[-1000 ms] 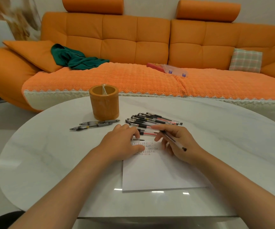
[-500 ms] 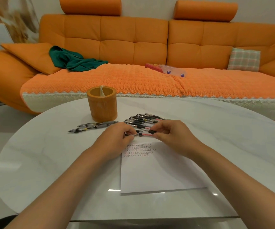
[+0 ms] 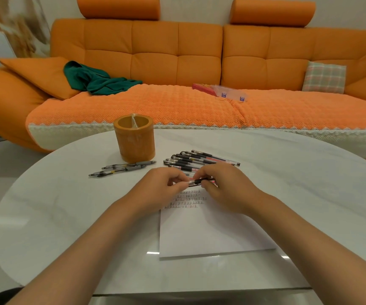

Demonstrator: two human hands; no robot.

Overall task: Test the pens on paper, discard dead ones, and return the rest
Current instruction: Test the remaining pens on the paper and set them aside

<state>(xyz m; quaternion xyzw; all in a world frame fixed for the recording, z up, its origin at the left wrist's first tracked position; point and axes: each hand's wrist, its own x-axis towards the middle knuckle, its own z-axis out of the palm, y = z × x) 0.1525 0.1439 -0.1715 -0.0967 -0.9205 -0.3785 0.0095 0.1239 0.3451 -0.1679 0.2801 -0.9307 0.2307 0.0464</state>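
A pen (image 3: pixel 197 182) with a black grip and clear barrel is held level just above the top of the white paper (image 3: pixel 208 234). My left hand (image 3: pixel 162 190) pinches its left end and my right hand (image 3: pixel 226 188) grips its right part. The paper carries several rows of small test marks near its top edge. Behind my hands lies a fan of several capped pens (image 3: pixel 199 159) on the table. Two grey click pens (image 3: pixel 122 168) lie to the left, in front of the orange pen holder (image 3: pixel 134 139).
The round white marble table (image 3: pixel 67 216) has its front edge close to me. An orange sofa (image 3: pixel 177 62) stands behind it with a green cloth (image 3: pixel 94 78), a clear plastic box (image 3: pixel 230 93) and a checked cushion (image 3: pixel 324 77).
My right hand stopped holding a pen in writing pose on the paper and moved up to the pen pile. Both hands came together and now hold one pen between them above the paper.
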